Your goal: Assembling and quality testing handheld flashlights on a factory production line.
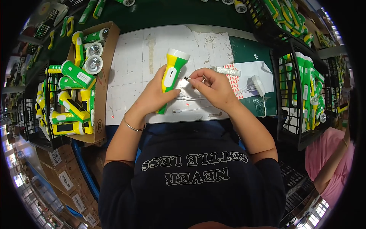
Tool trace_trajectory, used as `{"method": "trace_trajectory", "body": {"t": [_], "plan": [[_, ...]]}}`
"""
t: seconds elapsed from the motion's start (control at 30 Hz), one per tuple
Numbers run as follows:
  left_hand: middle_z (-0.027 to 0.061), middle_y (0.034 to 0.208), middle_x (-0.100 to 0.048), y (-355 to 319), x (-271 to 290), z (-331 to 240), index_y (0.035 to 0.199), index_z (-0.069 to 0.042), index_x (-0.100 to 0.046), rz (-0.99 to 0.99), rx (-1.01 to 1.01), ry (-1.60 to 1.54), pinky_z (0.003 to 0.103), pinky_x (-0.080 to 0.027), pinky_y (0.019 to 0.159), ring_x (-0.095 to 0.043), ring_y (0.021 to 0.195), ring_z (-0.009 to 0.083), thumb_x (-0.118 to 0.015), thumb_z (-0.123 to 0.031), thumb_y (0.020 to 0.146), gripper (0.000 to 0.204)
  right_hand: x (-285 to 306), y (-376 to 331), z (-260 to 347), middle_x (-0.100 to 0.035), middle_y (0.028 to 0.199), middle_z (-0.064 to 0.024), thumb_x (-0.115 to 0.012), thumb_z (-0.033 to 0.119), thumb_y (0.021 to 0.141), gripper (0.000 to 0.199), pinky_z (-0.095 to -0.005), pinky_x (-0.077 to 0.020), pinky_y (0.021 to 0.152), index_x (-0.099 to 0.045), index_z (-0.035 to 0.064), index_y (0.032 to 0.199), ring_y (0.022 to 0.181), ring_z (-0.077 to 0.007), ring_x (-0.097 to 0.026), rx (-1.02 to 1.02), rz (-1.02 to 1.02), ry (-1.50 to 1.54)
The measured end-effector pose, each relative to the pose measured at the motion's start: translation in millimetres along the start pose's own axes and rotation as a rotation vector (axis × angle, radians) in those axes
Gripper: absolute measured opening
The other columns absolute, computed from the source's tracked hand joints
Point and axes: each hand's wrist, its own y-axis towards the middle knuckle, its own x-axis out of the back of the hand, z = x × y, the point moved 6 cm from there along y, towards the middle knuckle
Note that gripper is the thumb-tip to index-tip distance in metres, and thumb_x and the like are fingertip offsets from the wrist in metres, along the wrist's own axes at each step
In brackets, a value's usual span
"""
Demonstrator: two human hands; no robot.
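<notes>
Dark shirt and both forearms fill the lower centre of the frame; a thin bangle (133,126) sits on the left wrist. I read the scene from the head view only.

Left hand (154,93) is closed around a green and yellow flashlight (172,74), at centre frame, held just above the white-papered counter (129,61), white lens end pointing to the upper edge. Right hand (213,87) is pinched shut on the small plug end of a white cable (187,79), tip just beside the flashlight's side, touching or nearly so; I cannot tell which. More loose cable (190,110) lies on the counter below the hands.

Right of the hands: a sheet of red stickers (233,82), a small clear wrapped strip (227,71), a white charger block (258,85).

Left of frame: cardboard box (103,76) full of like flashlights (76,74). Right of frame: black wire basket (289,126) with more of them standing upright. Another person's pink sleeve (324,152) shows at lower right.

Judgement: step in hand looks like plugging the cable into the flashlight's side port. Next move calls for lining the plug square with the port, holding the body steady with the left hand, then a short straight push without bending the tip.
</notes>
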Motion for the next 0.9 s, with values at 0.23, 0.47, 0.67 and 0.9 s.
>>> {"method": "trace_trajectory", "body": {"t": [0.23, 0.47, 0.67, 0.9], "plan": [[0.0171, 0.126, -0.045, 4.6, -22.7, -14.7, 0.137, 0.001, -0.023, 0.056, -0.079, 0.050, 0.033, -0.035, 0.099, -0.044, 0.118, 0.0236, -0.070, -0.014, 0.075, 0.079, 7.7, 1.0, -4.5, -0.065, 0.081, -0.0049, -0.063, 0.014, 0.082, 0.018, -0.0200, -0.0466, 0.065, -0.063, -0.0021, 0.090, 0.071, -0.0061, -0.059, 0.006, -0.081, 0.242], [0.0165, 0.125, -0.046, 6.7, -20.8, -5.6, 0.135, 0.002, -0.026, -0.057, -0.063, 0.157, 0.034, -0.037, 0.098, -0.046, 0.115, 0.0241, -0.076, -0.016, 0.070, 0.084, 8.6, 1.7, -9.3, -0.065, 0.076, -0.0045, -0.063, 0.014, 0.082, 0.018, -0.0200, -0.0472, 0.064, -0.064, -0.0026, 0.088, 0.069, -0.0066, -0.060, -0.015, -0.085, 0.197], [0.0202, 0.118, -0.045, 0.9, -19.4, -22.8, 0.133, -0.003, -0.031, -0.260, -0.286, 0.403, 0.038, -0.043, 0.090, -0.050, 0.106, 0.0344, -0.073, -0.015, 0.069, 0.078, 10.3, -0.3, -8.3, -0.064, 0.077, -0.0049, -0.063, 0.012, 0.082, 0.016, -0.0199, -0.0466, 0.066, -0.063, -0.0027, 0.089, 0.070, -0.0075, -0.060, -0.036, -0.088, 0.171], [0.0164, 0.101, -0.045, -2.5, -22.2, -30.4, 0.134, -0.009, -0.031, -0.372, -0.356, 0.597, 0.038, -0.049, 0.070, -0.055, 0.086, 0.0343, -0.071, -0.007, 0.070, 0.076, 11.5, -1.8, -10.7, -0.064, 0.077, -0.0052, -0.063, 0.011, 0.083, 0.015, -0.0191, -0.0454, 0.066, -0.062, -0.0028, 0.088, 0.071, -0.0077, -0.060, -0.096, -0.092, 0.160]]}}
